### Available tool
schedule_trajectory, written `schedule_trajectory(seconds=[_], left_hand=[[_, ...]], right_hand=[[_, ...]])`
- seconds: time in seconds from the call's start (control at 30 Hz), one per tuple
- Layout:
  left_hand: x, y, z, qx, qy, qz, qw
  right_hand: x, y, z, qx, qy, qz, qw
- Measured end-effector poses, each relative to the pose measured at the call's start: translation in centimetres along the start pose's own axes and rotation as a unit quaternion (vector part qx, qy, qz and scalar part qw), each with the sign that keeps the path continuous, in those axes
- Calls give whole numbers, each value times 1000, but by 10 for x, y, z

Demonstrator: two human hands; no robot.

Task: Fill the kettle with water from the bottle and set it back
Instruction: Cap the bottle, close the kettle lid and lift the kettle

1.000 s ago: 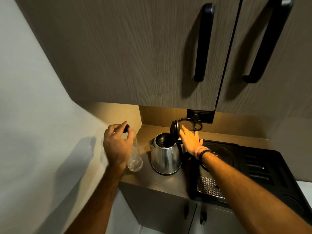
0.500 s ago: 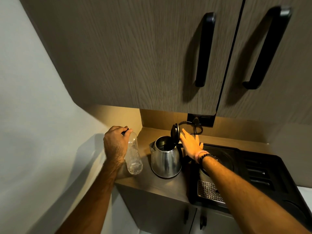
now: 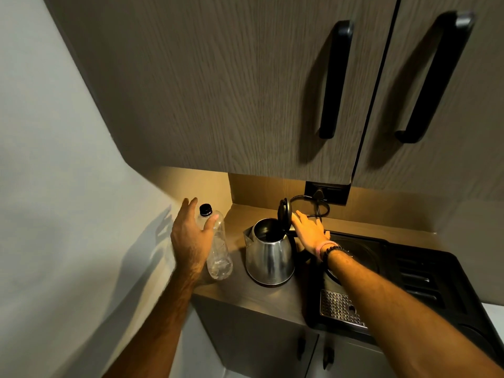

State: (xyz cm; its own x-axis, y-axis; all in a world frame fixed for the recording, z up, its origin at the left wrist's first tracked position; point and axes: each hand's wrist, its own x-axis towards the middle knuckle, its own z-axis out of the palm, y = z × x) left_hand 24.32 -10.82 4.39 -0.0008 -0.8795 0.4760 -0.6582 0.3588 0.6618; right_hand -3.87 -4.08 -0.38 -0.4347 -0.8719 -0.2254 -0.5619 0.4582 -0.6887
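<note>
A clear plastic bottle (image 3: pixel 219 257) with a black cap (image 3: pixel 205 209) stands upright on the counter's left end and looks nearly empty. My left hand (image 3: pixel 188 238) is beside it with fingers spread, the thumb just in front of the bottle's shoulder. To the right stands the steel kettle (image 3: pixel 268 257) on the counter (image 3: pixel 245 293), its black lid (image 3: pixel 283 214) tipped up and open. My right hand (image 3: pixel 309 231) reaches flat behind the kettle, fingertips at the raised lid, holding nothing.
A black tray (image 3: pixel 409 268) with a perforated metal grille (image 3: pixel 339 308) fills the counter's right side. A socket (image 3: pixel 326 192) with a looped cord (image 3: pixel 313 205) sits at the back wall. Upper cabinets (image 3: pixel 245 91) hang low overhead; a wall (image 3: pixel 54 186) closes the left.
My left hand has let go of the bottle's top and opened, and the bottle now stands free on the counter. My right hand has stayed at the kettle's lid.
</note>
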Motion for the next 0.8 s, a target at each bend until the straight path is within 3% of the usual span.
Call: schedule_trajectory(seconds=[0.13,0.23,0.4,0.47,0.57,0.8], left_hand=[[-22,16,-1,-5,69,165,984],[-35,36,12,-7,-8,227,974],[-45,48,55,119,-283,207,929],[-48,40,69,178,-341,189,903],[-53,32,81,208,-353,173,896],[-62,26,94,120,-321,124,931]], right_hand=[[-6,-6,0,18,14,6,1000],[-8,-8,-3,39,10,-4,999],[-10,-1,-6,-17,24,-38,999],[-12,0,-4,-30,19,-52,998],[-13,1,-6,-42,3,-64,997],[-15,11,-16,-3,-39,-84,996]])
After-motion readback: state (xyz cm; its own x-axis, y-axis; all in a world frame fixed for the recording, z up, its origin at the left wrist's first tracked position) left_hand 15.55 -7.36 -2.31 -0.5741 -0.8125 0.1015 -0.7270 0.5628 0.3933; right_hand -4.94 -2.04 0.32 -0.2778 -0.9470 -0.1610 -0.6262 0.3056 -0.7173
